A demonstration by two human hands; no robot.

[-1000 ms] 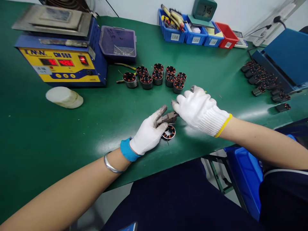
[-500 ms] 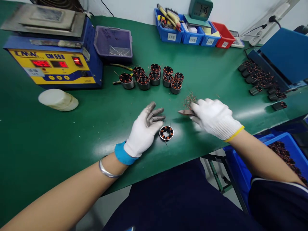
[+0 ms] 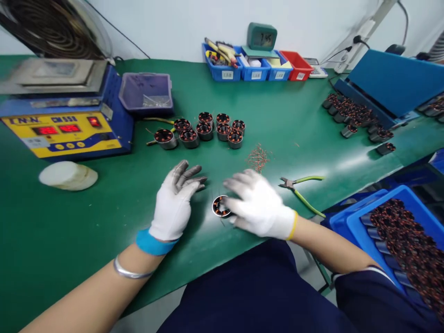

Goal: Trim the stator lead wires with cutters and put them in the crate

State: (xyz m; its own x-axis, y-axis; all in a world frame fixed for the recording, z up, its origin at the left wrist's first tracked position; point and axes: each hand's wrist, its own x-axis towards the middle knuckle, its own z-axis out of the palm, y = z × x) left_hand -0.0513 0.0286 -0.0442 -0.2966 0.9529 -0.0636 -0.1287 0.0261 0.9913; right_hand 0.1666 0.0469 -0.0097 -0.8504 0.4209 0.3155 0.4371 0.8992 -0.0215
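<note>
Coil (image 3: 219, 206) sits on table (image 3: 294, 115) near front edge, between both hands. Right hand (image 3: 258, 206) nearer, draped over its right side, grip unclear tbh. Left hand (image 3: 175, 201) flat, empty, fingers spread, just left. Pliers (image 3: 301, 187) lie loose further right.

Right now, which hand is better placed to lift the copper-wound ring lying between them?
Right. The right hand touches the ring and partly covers it. The left hand rests flat on the mat, apart from it.
</note>
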